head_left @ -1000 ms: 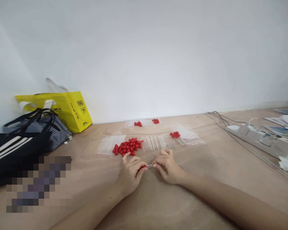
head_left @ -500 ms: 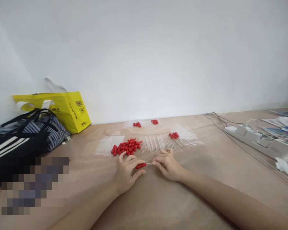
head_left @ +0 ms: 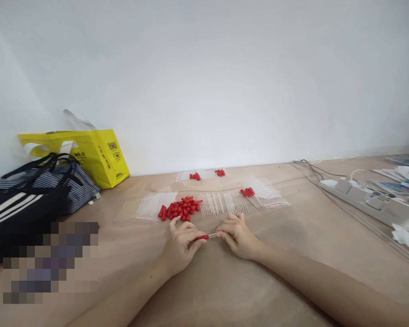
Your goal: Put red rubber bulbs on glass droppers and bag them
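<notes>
My left hand [head_left: 183, 243] pinches a red rubber dropper bulb [head_left: 202, 237] between thumb and fingers. A thin clear glass dropper tube [head_left: 212, 235] runs from the bulb's end into my right hand [head_left: 236, 236], whose thumb and fingertips are closed on it. How deep the tube sits in the bulb is hidden. Just beyond my left hand lies a pile of red bulbs [head_left: 182, 208]. A row of clear glass tubes [head_left: 223, 203] lies beyond my right hand. To its right rest several droppers with red bulbs fitted [head_left: 252, 197].
Clear plastic bags [head_left: 150, 206] lie flat beside the pile, with more bags [head_left: 267, 193] at the right. Small red bulb groups [head_left: 195, 176] lie near the wall. Left stand a yellow bag [head_left: 104, 159] and a black bag [head_left: 20, 222]; right, a power strip [head_left: 361, 195] with cables.
My left thumb has closed in on the red bulb, covering more of it. The bulb and tube now slant slightly. My right hand has hardly moved.
</notes>
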A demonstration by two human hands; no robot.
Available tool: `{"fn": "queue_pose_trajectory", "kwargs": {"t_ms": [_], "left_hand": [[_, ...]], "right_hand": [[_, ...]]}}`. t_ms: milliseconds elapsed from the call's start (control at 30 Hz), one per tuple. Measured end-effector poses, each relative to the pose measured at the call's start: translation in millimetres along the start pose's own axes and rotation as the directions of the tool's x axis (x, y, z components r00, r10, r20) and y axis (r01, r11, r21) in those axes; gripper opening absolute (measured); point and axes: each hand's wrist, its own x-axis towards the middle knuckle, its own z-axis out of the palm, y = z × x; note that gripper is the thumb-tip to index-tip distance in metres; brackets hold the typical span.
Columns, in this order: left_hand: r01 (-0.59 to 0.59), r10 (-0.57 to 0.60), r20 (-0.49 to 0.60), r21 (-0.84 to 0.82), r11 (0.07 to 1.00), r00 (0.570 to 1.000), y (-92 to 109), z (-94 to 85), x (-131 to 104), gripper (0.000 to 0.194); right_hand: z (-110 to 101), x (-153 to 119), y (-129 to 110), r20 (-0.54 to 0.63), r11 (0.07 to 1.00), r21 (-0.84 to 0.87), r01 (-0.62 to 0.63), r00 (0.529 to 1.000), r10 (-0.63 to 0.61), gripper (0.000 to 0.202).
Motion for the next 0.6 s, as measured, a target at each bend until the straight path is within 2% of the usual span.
{"fn": "queue_pose_trajectory", "kwargs": {"t_ms": [233, 367, 467, 600], "left_hand": [[-0.022, 0.022, 0.016, -0.011, 1.0, 1.0, 2.3, -0.1, -0.1, 0.013], [0.031, -0.031, -0.016, 0.001, 1.0, 0.999, 1.9, -0.6, 0.6, 0.014], [0.079, -0.078, -0.037, 0.013, 0.997, 0.996, -1.7, -1.1, 0.8, 0.015], [0.109, -0.109, -0.018, 0.016, 0.994, 0.994, -7.7, -0.4, 0.1, 0.015]], "right_hand": [[3.2, -0.1, -3.7, -0.027, 1.0, 0.022, -0.008, 1.0, 0.008, 0.025], [1.1, 3.3, -1.5, -0.004, 1.0, 0.026, -0.014, 1.0, 0.014, 0.026], [-4.4, 5.4, 1.0, 0.031, 1.0, -0.009, 0.021, 0.999, -0.021, 0.023], [-9.9, 4.3, 2.0, 0.016, 0.989, -0.119, 0.083, 0.996, -0.082, 0.018]]}}
